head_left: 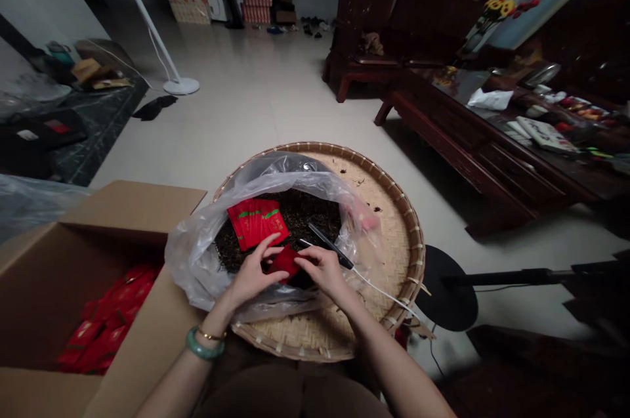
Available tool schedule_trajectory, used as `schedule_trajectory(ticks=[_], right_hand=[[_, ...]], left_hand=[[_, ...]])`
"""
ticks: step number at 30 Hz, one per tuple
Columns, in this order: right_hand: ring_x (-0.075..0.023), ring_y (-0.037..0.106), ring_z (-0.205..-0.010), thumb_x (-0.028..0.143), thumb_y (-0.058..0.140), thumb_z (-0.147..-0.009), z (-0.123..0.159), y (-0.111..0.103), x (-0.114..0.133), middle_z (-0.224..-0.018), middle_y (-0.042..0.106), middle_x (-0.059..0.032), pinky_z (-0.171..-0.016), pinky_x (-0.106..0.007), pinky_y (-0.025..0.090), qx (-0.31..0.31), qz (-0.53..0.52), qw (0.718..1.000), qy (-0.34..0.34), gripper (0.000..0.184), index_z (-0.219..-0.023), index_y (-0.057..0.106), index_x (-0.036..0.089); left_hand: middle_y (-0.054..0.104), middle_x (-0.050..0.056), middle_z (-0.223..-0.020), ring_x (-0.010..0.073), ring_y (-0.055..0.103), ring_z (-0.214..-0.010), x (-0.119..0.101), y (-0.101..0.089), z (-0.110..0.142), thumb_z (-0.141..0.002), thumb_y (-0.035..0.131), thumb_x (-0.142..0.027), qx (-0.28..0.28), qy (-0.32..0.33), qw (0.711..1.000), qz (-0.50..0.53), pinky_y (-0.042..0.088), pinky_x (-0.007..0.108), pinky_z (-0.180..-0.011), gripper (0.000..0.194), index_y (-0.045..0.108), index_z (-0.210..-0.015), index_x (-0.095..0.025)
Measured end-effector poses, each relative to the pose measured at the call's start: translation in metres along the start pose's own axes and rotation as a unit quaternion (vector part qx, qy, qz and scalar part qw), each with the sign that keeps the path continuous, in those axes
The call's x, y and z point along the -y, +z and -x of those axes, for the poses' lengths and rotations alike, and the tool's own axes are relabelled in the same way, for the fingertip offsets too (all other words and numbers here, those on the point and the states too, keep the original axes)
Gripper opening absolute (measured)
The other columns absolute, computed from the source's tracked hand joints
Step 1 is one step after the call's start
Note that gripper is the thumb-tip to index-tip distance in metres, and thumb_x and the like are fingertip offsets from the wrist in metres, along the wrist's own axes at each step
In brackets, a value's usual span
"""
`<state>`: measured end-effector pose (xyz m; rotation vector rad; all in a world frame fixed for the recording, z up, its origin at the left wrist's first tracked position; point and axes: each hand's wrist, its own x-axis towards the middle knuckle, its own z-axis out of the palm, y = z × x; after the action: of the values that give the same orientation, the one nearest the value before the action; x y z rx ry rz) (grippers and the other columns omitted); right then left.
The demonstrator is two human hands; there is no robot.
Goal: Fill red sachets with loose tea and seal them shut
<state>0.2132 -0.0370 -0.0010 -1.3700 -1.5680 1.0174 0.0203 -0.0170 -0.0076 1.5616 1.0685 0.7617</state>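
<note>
A small red packet [284, 264] is between my two hands, over an open clear plastic bag [189, 260] of dark dried leaves [315, 208]. My left hand [256, 277] curls its thumb and fingers around the packet's left side. With thumb and fingertips, my right hand [322, 268] pinches its right edge. Just behind the right hand lies a black two-armed tool [331, 246] with a white cord; whether the hand touches it, I cannot tell. A fanned row of flat red packets [256, 222] with green marks rests on the leaves.
The bag sits on a round woven bamboo tray [394, 208]. At the left, an open cardboard box [142, 205] holds many red packets [111, 319]. A black round stand base [445, 287] is at the right, near a dark wooden table [472, 155]. A white lamp stand [181, 85] stands farther back.
</note>
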Motion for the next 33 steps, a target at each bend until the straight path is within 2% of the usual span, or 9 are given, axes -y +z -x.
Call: schedule_trajectory(ticks=[3,6,11,16,19,22,26,29,33], right_hand=[[-0.0169,0.063,-0.067,0.032,0.063,-0.077,-0.003,-0.003,-0.003,-0.077,0.072,-0.0032,-0.064,-0.027,0.048,-0.010,-0.063,0.996,0.057,0.016,-0.079,0.073,0.019],[-0.0156,0.061,-0.060,0.037,0.067,-0.071,-0.006,-0.006,-0.005,-0.070,0.071,-0.0023,-0.058,-0.026,0.047,-0.009,-0.126,0.987,0.103,0.019,-0.075,0.072,0.019],[-0.0122,0.056,-0.048,0.045,0.074,-0.062,-0.008,-0.005,-0.007,-0.058,0.066,-0.0001,-0.050,-0.024,0.045,0.013,-0.206,0.966,0.159,0.030,-0.072,0.071,0.017],[-0.0110,0.055,-0.047,0.047,0.074,-0.062,-0.008,-0.004,-0.011,-0.059,0.065,0.0007,-0.049,-0.023,0.044,0.039,-0.210,0.963,0.166,0.034,-0.075,0.070,0.016],[-0.0112,0.055,-0.049,0.042,0.073,-0.064,-0.007,-0.002,-0.014,-0.059,0.063,0.0014,-0.050,-0.023,0.045,0.039,-0.202,0.964,0.165,0.034,-0.083,0.069,0.015],[-0.0121,0.057,-0.056,0.034,0.070,-0.070,-0.006,-0.001,-0.014,-0.066,0.064,0.0007,-0.055,-0.024,0.048,0.018,-0.150,0.982,0.110,0.031,-0.096,0.068,0.017],[-0.0172,0.061,-0.089,0.024,0.061,-0.082,0.000,-0.004,0.000,-0.100,0.066,-0.0062,-0.080,-0.032,0.051,-0.012,-0.017,0.997,-0.073,0.028,-0.110,0.065,0.022],[-0.0207,0.054,-0.106,0.023,0.058,-0.085,0.005,-0.008,0.012,-0.114,0.060,-0.0090,-0.089,-0.039,0.048,-0.030,0.120,0.971,-0.205,0.029,-0.113,0.063,0.026],[-0.0229,0.050,-0.109,0.019,0.055,-0.086,0.010,-0.009,0.020,-0.115,0.056,-0.0101,-0.090,-0.043,0.048,-0.037,0.233,0.930,-0.281,0.028,-0.113,0.062,0.025]], left_hand=[[0.070,0.007,-0.098,0.0221,0.066,-0.087,0.004,0.007,-0.002,-0.065,0.074,-0.031,0.088,-0.102,0.989,0.063,0.052,0.036,-0.081,0.050,0.061,-0.110,-0.012],[0.072,0.006,-0.087,0.0213,0.066,-0.077,0.003,0.011,-0.002,-0.065,0.073,-0.036,0.124,-0.151,0.975,0.103,0.052,0.034,-0.075,0.040,0.066,-0.095,-0.010],[0.072,0.006,-0.088,0.0210,0.065,-0.078,-0.006,0.012,-0.001,-0.061,0.077,-0.042,0.130,-0.170,0.965,0.153,0.051,0.031,-0.071,0.048,0.067,-0.096,-0.011],[0.072,0.008,-0.085,0.0175,0.064,-0.069,-0.008,0.015,-0.001,-0.072,0.065,-0.057,0.083,-0.198,0.961,0.177,0.048,0.026,-0.062,0.054,0.067,-0.098,-0.010],[0.071,0.007,-0.079,0.0157,0.062,-0.063,-0.005,0.018,-0.001,-0.073,0.063,-0.056,0.074,-0.201,0.962,0.166,0.046,0.025,-0.059,0.053,0.066,-0.096,-0.009],[0.070,0.007,-0.088,0.0181,0.064,-0.071,-0.003,0.020,0.000,-0.066,0.073,-0.045,0.090,-0.175,0.967,0.163,0.050,0.029,-0.066,0.053,0.061,-0.103,-0.010],[0.070,0.004,-0.083,0.0189,0.062,-0.072,0.001,0.021,0.000,-0.059,0.074,-0.032,0.043,-0.125,0.990,0.057,0.051,0.031,-0.069,0.040,0.062,-0.091,-0.012],[0.069,0.002,-0.077,0.0178,0.060,-0.069,0.005,0.020,-0.002,-0.064,0.068,-0.031,-0.033,-0.084,0.995,-0.035,0.049,0.028,-0.067,0.027,0.064,-0.083,-0.013],[0.069,0.001,-0.076,0.0175,0.061,-0.069,0.014,0.018,-0.003,-0.069,0.065,-0.028,-0.069,-0.045,0.991,-0.103,0.049,0.026,-0.066,0.020,0.065,-0.084,-0.015]])
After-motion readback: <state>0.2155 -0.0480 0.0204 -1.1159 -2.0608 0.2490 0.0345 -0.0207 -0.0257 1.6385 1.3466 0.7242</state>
